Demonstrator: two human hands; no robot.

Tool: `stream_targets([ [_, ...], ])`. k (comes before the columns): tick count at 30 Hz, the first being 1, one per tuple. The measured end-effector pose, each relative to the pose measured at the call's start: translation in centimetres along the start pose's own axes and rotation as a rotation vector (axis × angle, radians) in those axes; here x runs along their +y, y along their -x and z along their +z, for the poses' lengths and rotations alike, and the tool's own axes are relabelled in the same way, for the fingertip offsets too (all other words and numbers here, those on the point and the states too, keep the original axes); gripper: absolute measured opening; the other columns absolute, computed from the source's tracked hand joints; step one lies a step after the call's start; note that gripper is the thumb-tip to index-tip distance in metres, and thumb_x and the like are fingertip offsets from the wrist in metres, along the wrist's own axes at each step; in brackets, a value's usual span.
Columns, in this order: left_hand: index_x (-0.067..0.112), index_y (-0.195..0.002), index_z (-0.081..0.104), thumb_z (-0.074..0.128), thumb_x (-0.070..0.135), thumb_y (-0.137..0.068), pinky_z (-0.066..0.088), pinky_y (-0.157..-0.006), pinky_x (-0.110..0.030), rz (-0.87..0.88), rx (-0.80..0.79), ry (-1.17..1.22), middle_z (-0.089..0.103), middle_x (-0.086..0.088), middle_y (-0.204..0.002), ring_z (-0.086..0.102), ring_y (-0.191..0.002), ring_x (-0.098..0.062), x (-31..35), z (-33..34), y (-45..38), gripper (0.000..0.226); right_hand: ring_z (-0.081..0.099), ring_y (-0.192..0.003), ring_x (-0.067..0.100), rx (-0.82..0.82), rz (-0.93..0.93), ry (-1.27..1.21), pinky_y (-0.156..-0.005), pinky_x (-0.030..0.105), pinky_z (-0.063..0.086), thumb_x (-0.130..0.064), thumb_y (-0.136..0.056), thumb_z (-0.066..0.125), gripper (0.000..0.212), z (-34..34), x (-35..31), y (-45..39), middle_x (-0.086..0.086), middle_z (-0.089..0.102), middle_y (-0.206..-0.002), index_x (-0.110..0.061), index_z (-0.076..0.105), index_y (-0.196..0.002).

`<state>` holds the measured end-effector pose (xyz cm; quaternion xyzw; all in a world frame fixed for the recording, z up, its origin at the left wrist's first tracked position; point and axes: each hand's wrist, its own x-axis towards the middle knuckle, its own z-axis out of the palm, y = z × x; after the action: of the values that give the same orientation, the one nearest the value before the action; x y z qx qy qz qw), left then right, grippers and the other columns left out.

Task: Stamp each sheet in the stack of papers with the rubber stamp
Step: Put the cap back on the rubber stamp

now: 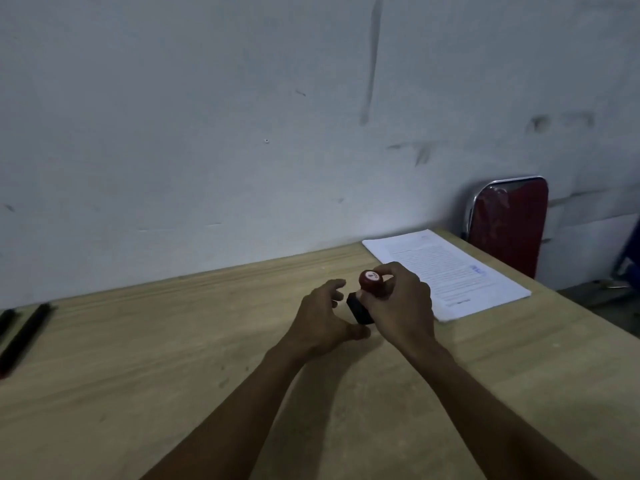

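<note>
**Wooden desk against scuffed wall**

Bare desk (pixel 138 358) left of hands. Right hand (pixel 401 299) gripping red-knobbed stamp (pixel 370 282) mid-desk; left hand (pixel 322 320) beside it, fingers loosely spread. Papers (pixel 446 271) at far right edge, blue mark and print unreadable. Red chair (pixel 509 223) beyond.

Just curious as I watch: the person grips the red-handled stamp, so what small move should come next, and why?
Probably carry the rubber stamp rightward over the stack of papers. The right hand grips its red handle above a black block, perhaps an ink pad, near the open left hand. The stack lies apart, further right on the table; its top sheet already shows a blue mark.
</note>
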<state>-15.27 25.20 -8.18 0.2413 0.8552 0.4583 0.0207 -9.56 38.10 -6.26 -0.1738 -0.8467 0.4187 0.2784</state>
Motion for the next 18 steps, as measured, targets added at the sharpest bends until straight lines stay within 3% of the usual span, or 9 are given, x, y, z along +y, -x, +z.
stream_targets([
  [7,0.017,-0.134,0.051,0.081,0.028,-0.069,0.047,-0.077,-0.026,0.008,0.002,-0.032,0.061,-0.004,-0.118,0.060,-0.102,-0.016,-1.7,-0.3,-6.8,0.072,0.060,-0.100,0.023,0.080,0.002,0.108,-0.073,0.032,0.044,-0.033,-0.073,0.076,0.036,4.4,3.6,-8.8,-0.004,0.071,-0.098,-0.029,0.062,-0.106],
  [10,0.016,-0.129,0.055,0.079,0.024,-0.073,0.055,-0.083,-0.034,0.011,0.020,-0.039,0.062,-0.005,-0.114,0.063,-0.095,-0.017,-2.6,-1.0,-9.0,0.061,0.060,-0.098,0.023,0.098,-0.006,0.126,-0.070,0.031,0.039,-0.033,-0.072,0.073,0.035,6.2,4.6,-12.3,-0.006,0.070,-0.095,-0.030,0.060,-0.104],
  [18,0.013,-0.122,0.061,0.077,0.016,-0.076,0.055,-0.084,-0.033,-0.011,0.054,-0.012,0.064,-0.004,-0.109,0.066,-0.091,-0.017,-4.8,-2.1,-11.4,0.048,0.062,-0.089,0.024,0.126,-0.007,0.154,-0.068,0.030,0.040,-0.033,-0.071,0.070,0.032,9.0,6.1,-18.5,-0.004,0.067,-0.092,-0.029,0.059,-0.101],
])
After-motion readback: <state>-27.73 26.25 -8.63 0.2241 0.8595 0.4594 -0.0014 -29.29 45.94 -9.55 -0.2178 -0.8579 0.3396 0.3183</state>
